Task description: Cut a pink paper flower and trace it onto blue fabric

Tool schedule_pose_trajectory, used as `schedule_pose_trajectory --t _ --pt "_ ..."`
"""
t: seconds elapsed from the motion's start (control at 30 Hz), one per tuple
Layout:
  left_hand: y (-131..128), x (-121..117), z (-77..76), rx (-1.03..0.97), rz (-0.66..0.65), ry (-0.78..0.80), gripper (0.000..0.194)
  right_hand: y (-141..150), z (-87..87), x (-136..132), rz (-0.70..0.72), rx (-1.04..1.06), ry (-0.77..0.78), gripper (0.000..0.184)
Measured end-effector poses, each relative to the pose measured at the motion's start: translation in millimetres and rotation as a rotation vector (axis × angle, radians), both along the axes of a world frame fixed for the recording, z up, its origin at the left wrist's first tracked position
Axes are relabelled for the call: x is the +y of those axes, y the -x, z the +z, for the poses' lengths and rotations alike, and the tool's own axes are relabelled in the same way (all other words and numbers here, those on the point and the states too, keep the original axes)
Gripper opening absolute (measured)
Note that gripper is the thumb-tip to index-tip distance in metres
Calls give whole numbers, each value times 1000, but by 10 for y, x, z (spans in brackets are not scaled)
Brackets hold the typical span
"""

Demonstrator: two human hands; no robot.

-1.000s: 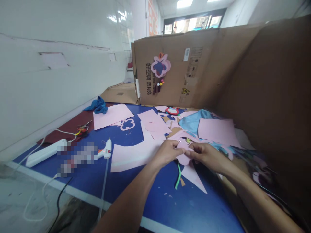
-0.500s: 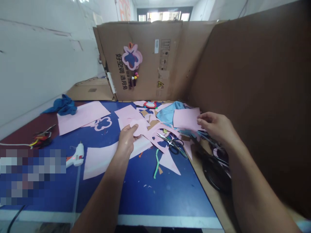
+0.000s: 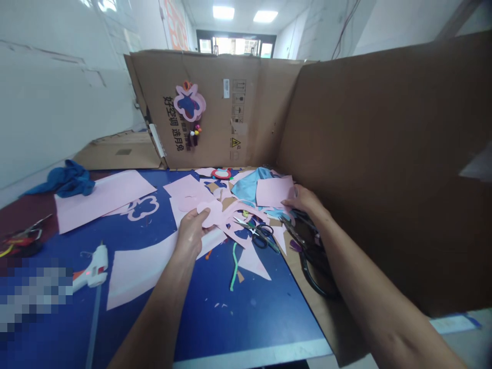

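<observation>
My left hand (image 3: 191,230) pinches a small pink cut-out with rounded lobes (image 3: 211,211) between thumb and fingers, above the scraps on the blue table. My right hand (image 3: 307,200) is closed on the right edge of a pink rectangular sheet (image 3: 272,192), thumb in front and fingers behind. Behind that sheet lies a light blue cloth (image 3: 249,184). Scissors with black handles (image 3: 261,237) rest on pink scraps between my hands. A larger pair of black-handled shears (image 3: 313,279) lies below my right forearm, which partly hides it.
At the left are a white glue gun (image 3: 97,266), a large pink sheet (image 3: 105,201), a dark blue cloth (image 3: 69,178) and pliers-like tools (image 3: 23,242). A green pipe cleaner (image 3: 233,266) lies near the middle. Cardboard walls (image 3: 253,118) rise behind and to the right.
The view has tilted up and turned right. My right hand has moved further over the edge of the pink sheet. My left hand still holds the cut-out.
</observation>
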State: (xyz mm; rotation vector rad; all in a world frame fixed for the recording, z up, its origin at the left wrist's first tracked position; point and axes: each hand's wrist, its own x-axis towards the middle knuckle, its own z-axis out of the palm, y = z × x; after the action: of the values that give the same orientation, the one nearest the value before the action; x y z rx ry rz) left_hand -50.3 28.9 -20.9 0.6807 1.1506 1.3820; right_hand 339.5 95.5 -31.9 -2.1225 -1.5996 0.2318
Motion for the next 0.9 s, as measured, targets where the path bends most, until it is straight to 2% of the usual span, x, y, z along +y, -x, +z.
schedule_pose_trajectory --t 0.1,0.23,0.33,0.53,0.77,0.9 --pt "13 0 -1 -20 0 -14 22 43 -34 40 -79 151 -102 82" --pt "19 4 2 -51 6 -20 22 112 51 -4 -80 380 -256 48" --pt "17 4 8 -70 5 -22 25 180 197 -63 -43 526 -369 27" --pt "22 11 -2 -76 5 -22 27 297 581 10 -39 735 -534 23" --pt "35 24 -2 -81 2 -14 30 612 1025 492 78 800 -391 26" --pt "58 29 -22 -78 4 -10 28 739 1072 652 175 717 -239 32"
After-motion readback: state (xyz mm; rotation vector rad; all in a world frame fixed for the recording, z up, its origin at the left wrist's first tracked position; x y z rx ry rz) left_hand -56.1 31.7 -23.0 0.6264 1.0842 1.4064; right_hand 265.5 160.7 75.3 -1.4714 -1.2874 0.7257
